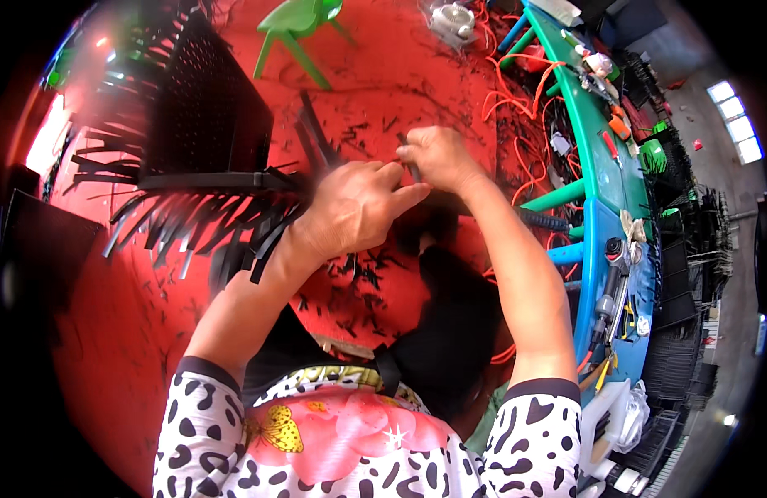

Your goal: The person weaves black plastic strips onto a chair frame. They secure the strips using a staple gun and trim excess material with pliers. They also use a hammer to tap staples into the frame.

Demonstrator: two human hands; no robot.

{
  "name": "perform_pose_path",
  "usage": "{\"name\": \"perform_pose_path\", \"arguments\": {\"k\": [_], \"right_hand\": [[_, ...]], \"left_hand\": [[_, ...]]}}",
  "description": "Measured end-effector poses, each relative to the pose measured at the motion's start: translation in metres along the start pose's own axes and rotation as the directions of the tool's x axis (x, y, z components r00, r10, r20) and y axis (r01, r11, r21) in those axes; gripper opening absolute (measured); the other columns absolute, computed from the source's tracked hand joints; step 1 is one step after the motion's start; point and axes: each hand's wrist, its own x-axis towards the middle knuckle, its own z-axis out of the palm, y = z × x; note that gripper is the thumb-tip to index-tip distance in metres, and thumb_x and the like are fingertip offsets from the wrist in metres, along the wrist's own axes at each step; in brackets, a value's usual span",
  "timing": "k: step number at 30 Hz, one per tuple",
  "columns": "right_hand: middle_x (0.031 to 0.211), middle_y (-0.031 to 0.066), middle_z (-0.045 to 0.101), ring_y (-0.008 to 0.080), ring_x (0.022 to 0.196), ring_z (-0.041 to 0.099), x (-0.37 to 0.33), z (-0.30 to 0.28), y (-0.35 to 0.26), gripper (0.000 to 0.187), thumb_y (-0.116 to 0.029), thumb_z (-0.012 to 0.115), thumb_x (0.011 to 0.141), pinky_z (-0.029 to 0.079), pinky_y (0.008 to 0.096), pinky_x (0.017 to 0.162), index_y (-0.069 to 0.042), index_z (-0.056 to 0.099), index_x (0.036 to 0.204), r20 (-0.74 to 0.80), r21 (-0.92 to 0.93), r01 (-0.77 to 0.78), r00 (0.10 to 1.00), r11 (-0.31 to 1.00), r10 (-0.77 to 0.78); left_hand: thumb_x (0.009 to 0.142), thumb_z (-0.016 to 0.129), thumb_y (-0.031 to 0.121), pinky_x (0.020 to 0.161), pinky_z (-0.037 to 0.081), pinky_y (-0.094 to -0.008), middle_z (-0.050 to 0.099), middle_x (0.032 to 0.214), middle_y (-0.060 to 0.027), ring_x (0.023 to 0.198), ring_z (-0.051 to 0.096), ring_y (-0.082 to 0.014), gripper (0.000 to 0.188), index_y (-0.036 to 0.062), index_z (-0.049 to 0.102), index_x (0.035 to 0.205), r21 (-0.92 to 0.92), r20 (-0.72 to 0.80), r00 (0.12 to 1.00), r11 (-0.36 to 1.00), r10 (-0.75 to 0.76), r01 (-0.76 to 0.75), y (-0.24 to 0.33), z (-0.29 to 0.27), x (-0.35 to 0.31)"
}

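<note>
A large black woven piece (205,108), perhaps a basket, stands at the left with many loose black strips (176,212) fanning from its edge. My left hand (358,203) is closed beside the strips at its right end, fingers curled and thumb pointing right. What lies inside its grip is hidden. Just to the right, my right hand (440,158) pinches a short dark strip (414,171) that shows between the two hands. Upright dark strips (317,129) rise behind my left hand, somewhat blurred.
Black strip scraps lie scattered over the red floor (383,58). A green plastic chair (296,37) and a small white fan (452,22) stand farther off. On the right, green and blue tables (595,158) carry tools, including a power tool (609,290); orange cords (529,100) tangle beneath.
</note>
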Motion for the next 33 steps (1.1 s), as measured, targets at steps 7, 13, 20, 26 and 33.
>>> {"name": "perform_pose_path", "arguments": {"k": [7, 13, 20, 26, 33], "right_hand": [[0.059, 0.0132, 0.057, 0.0214, 0.057, 0.059, 0.016, -0.013, 0.002, 0.027, -0.023, 0.064, 0.081, 0.045, 0.0375, 0.056, -0.002, 0.057, 0.066, 0.063, -0.035, -0.092, 0.994, 0.995, 0.094], [0.056, 0.0161, 0.05, 0.0222, 0.05, 0.049, 0.02, -0.016, 0.002, 0.03, -0.023, 0.062, 0.082, 0.04, 0.0384, 0.051, -0.001, 0.052, 0.065, -0.232, -0.118, 0.102, 0.964, 0.988, -0.128], [0.062, 0.0065, 0.061, 0.014, 0.05, 0.049, -0.019, -0.025, -0.026, 0.032, -0.02, 0.059, 0.091, 0.037, 0.0303, 0.048, -0.004, 0.047, 0.066, -0.573, 0.434, 0.243, 0.817, 0.868, 0.058], [0.067, 0.0063, 0.062, 0.0068, 0.058, 0.047, -0.058, -0.014, -0.054, 0.025, -0.018, 0.056, 0.094, 0.037, 0.0219, 0.058, -0.007, 0.049, 0.072, -0.561, 0.629, 0.375, 0.826, 0.68, 0.063], [0.057, 0.0017, 0.055, 0.0067, 0.052, 0.044, -0.053, -0.023, -0.054, 0.03, -0.014, 0.057, 0.093, 0.036, 0.0254, 0.049, -0.003, 0.047, 0.067, -0.57, 0.469, 0.302, 0.821, 0.83, 0.023]], "left_hand": [[0.075, 0.056, 0.01, 0.057, 0.049, -0.0381, 0.056, 0.076, -0.0071, 0.066, 0.06, -0.0257, 0.032, 0.0176, 0.069, 0.103, 0.011, 0.012, 0.998, 0.998, -0.066, 0.066, -0.019, 0.011, 0.01], [0.072, 0.066, 0.01, 0.06, 0.05, -0.0381, 0.055, 0.074, -0.0069, 0.067, 0.06, -0.0259, 0.028, 0.0115, 0.065, 0.1, 0.005, 0.001, 0.998, 0.998, -0.067, 0.067, -0.019, 0.005, 0.021], [0.073, 0.068, 0.017, 0.062, 0.048, -0.0409, 0.058, 0.08, -0.011, 0.074, 0.06, -0.0341, 0.026, 0.0069, 0.054, 0.092, -0.027, 0.044, 0.988, 0.988, -0.148, 0.149, -0.022, 0.0, 0.032], [0.07, 0.073, 0.034, 0.058, 0.047, -0.0417, 0.057, 0.077, -0.0102, 0.072, 0.06, -0.0325, 0.038, 0.0052, 0.054, 0.086, -0.015, 0.039, 0.989, 0.989, -0.143, 0.144, -0.032, 0.001, 0.032], [0.073, 0.071, 0.036, 0.057, 0.048, -0.0399, 0.057, 0.073, -0.0083, 0.068, 0.06, -0.03, 0.034, 0.0064, 0.055, 0.079, 0.065, -0.071, 0.989, 0.989, -0.131, 0.136, -0.025, 0.014, 0.028]]}}
